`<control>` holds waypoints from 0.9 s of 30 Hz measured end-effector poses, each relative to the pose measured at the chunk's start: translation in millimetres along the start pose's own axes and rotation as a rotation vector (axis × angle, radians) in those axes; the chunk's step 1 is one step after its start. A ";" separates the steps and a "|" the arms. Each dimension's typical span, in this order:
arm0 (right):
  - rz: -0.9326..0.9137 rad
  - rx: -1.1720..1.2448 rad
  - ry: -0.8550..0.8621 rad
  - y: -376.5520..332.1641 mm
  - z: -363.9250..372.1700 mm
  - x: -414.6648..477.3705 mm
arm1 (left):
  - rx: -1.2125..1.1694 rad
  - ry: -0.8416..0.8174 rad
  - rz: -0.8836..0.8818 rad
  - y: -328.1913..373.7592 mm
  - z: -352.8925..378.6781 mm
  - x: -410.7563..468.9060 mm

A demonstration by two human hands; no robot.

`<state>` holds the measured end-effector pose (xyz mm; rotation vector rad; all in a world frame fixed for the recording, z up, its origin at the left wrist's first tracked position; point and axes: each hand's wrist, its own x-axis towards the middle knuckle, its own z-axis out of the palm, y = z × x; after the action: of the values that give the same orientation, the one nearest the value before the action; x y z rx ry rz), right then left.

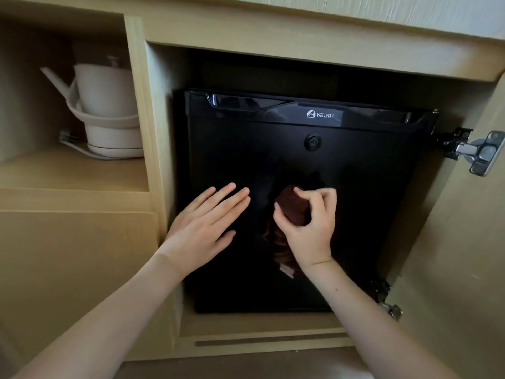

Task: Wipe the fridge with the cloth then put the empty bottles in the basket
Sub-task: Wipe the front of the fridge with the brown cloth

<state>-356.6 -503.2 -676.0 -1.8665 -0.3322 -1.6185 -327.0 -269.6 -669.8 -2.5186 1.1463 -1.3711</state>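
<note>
Pale wooden cabinetry (273, 36) fills the frame, and a black fridge (369, 214) sits shut in its central compartment, with a logo strip along the top and a round lock below it. Low on the fridge door, near the middle of the frame, the right hand (308, 231) curls its fingers around a bunched dark brown cloth (292, 206) held against the glossy front. Just left of it, the left hand (203, 225) lies spread with straight fingers over the door; whether it touches cannot be told. A cream kettle (106, 105) stands on the shelf at upper left, and a metal hinge (475, 151) shows at right.
</note>
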 end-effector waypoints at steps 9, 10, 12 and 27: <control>0.008 -0.038 -0.218 11.6 -2.8 -61.2 | -0.045 0.012 -0.089 0.0 -5.1 2.1; 0.030 -0.019 -0.226 8.8 -3.7 -58.5 | -0.048 0.014 -0.090 0.3 -5.6 2.6; 0.046 0.021 -0.197 0.8 -3.2 -45.9 | -0.048 0.021 -0.091 1.0 -6.7 2.2; 0.626 0.107 0.335 -29.8 41.2 -111.8 | 0.009 0.020 0.046 -16.8 -32.3 21.7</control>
<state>-364.5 -431.5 -775.4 -1.3888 0.2828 -1.3950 -334.1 -261.8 -628.7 -2.4622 1.1914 -1.3901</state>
